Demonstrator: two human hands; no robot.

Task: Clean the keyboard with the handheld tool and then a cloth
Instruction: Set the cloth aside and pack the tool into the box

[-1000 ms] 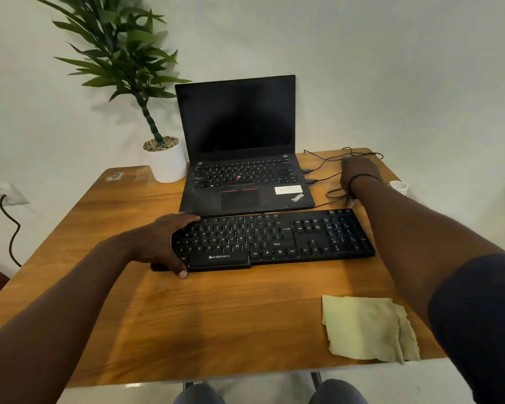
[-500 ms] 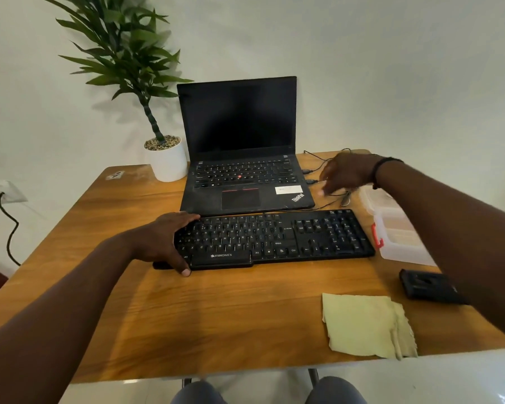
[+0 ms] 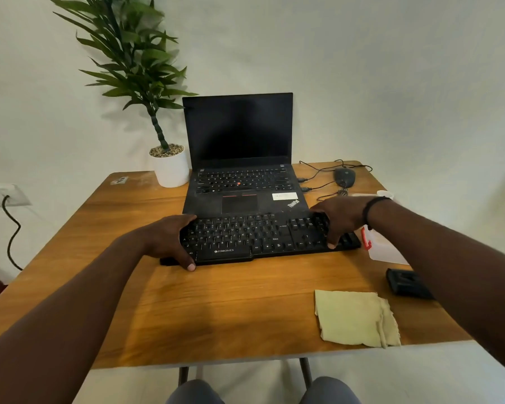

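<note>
hands — two: left hand point(image 3: 169, 240) and right hand point(image 3: 337, 218), fingers curled on one keyboard point(image 3: 260, 237) — one cloth point(image 3: 356, 317) nearby

Glossy wood table point(image 3: 233, 310) — matt black plastic keyboard point(image 3: 254, 237) (soft cloth point(image 3: 353, 317)).

In front of me the wooden desk point(image 3: 164, 298) fills the lower half of the frame. An open ThinkPad laptop point(image 3: 239, 158) stands at its centre back, screen dark, a white sticker on the palm rest. Just left of it is a white pot point(image 3: 171, 167) topped with pebbles, holding a leafy green plant point(image 3: 129, 56) that climbs to the upper left of the frame. In the upper right of the desk a dark mouse point(image 3: 344, 177) lies among thin black cables point(image 3: 318, 170) that run to the laptop's side. At the far left edge, a wall socket point(image 3: 0, 194) has a black cord point(image 3: 12, 231) hanging from it.
</note>
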